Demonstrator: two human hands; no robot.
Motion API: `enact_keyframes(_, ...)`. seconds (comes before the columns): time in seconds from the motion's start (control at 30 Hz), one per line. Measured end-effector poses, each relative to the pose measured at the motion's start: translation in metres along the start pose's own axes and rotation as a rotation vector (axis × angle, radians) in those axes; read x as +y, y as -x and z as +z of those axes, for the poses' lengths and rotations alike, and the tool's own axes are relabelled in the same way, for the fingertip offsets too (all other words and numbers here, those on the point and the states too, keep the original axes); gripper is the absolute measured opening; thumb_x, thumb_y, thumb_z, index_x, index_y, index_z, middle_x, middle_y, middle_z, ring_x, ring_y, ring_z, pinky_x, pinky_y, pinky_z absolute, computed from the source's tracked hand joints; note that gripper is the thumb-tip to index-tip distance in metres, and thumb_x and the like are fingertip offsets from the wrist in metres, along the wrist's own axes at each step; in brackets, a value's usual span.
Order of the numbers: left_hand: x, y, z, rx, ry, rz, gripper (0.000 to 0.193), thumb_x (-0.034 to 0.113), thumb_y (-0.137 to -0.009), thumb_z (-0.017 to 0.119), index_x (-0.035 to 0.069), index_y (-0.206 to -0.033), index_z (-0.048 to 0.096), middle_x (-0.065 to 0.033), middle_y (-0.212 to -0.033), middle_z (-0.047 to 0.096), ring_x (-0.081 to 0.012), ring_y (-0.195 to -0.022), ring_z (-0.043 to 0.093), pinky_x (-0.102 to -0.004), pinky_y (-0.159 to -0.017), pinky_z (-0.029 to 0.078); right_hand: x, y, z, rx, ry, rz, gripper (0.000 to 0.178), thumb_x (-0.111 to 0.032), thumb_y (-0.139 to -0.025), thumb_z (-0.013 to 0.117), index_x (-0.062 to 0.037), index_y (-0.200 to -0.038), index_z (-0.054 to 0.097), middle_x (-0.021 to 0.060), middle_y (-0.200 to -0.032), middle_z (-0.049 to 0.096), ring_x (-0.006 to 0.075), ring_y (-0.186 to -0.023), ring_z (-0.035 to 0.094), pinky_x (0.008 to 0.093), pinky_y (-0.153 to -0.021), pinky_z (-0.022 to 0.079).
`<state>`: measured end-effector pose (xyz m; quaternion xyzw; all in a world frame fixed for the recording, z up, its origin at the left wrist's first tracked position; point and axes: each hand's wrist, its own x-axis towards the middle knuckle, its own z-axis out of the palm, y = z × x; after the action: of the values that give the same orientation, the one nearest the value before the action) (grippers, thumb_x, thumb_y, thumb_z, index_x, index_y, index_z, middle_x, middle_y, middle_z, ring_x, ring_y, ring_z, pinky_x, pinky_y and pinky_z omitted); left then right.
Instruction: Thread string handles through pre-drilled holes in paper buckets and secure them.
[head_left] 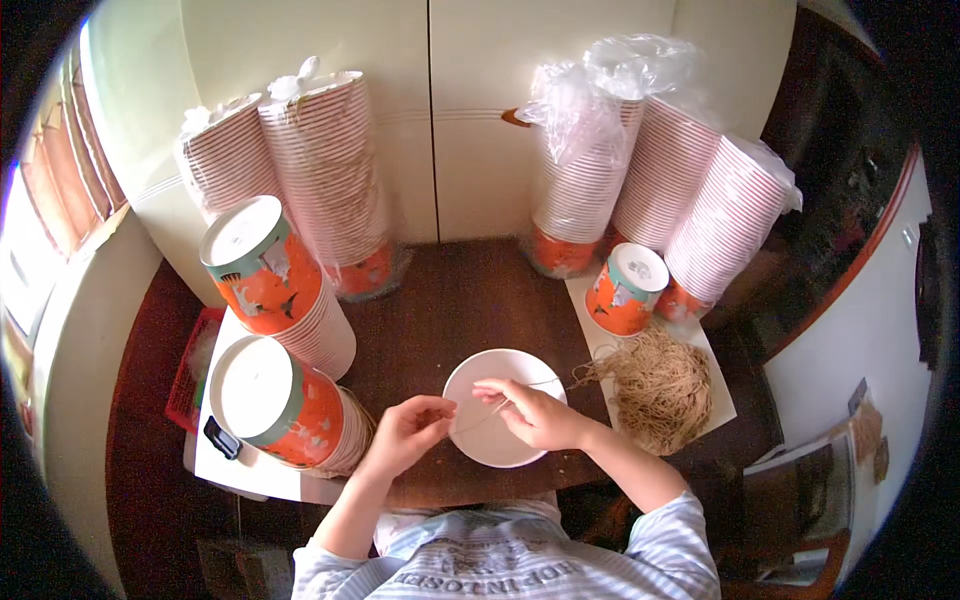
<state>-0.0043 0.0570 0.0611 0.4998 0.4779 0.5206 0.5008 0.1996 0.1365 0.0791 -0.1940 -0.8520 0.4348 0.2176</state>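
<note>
Left hand (412,432) half-curled at lower centre, grip on thin strand (545,382) unclear, right hand (540,415) with fingers outstretched over white bowl (500,457), tangled twine (662,392) right of centre

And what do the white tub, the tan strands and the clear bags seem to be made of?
Tub: perhaps coated paper, or plastic; smooth, fairly matte white, thin-rimmed.
Strands: likely plant-fibre or paper twine; dull, thin and tangled.
Bags: very likely plastic film; glossy, see-through and crinkled.
</note>
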Motion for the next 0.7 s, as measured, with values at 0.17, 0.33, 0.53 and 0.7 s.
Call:
enact_keyframes(0.17,-0.002,-0.015,0.021,-0.103,-0.496,0.149,0.022,0.008,-0.068,0.067,0.001,-0.088,0.061,-0.0070,-0.076,0.057,-0.0102,-0.061,0.052,-0.0232,-0.056,0.045,-0.004,0.000,0.000,0.060,0.047,-0.082,0.040,0.002,-0.083,0.042,-0.0029,-0.122,0.035,0.0109,-0.116,0.048,0.0197,-0.105,0.049,0.0314,-0.090,0.039)
enact_keyframes(0.33,-0.015,-0.021,0.033,-0.109,-0.497,0.214,0.019,0.012,-0.071,0.065,-0.001,-0.084,0.059,-0.0113,-0.068,0.058,-0.0158,-0.060,0.058,-0.0267,-0.056,0.046,0.000,-0.009,0.002,0.049,-0.110,-0.061,0.038,-0.006,-0.086,0.046,-0.0019,-0.122,0.035,0.0121,-0.115,0.050,0.0198,-0.106,0.048,0.0322,-0.089,0.039)
enact_keyframes(0.53,-0.022,-0.020,0.044,-0.055,-0.332,0.122,0.015,0.011,-0.074,0.062,-0.002,-0.081,0.057,-0.0086,-0.064,0.058,-0.0116,-0.056,0.054,-0.0267,-0.051,0.044,-0.007,-0.017,-0.001,-0.049,-0.160,-0.004,0.043,-0.002,-0.084,0.045,-0.0024,-0.125,0.031,0.0141,-0.115,0.049,0.0213,-0.106,0.048,0.0330,-0.091,0.038)
enact_keyframes(0.7,-0.020,-0.018,0.036,-0.200,0.205,-0.091,0.016,0.015,-0.085,0.055,0.000,-0.082,0.060,-0.0003,-0.072,0.058,-0.0054,-0.061,0.049,-0.0198,-0.056,0.040,0.004,-0.009,-0.005,-0.028,-0.252,0.011,0.047,-0.001,-0.083,0.044,-0.0049,-0.127,0.029,0.0144,-0.113,0.051,0.0223,-0.104,0.051,0.0334,-0.089,0.040)
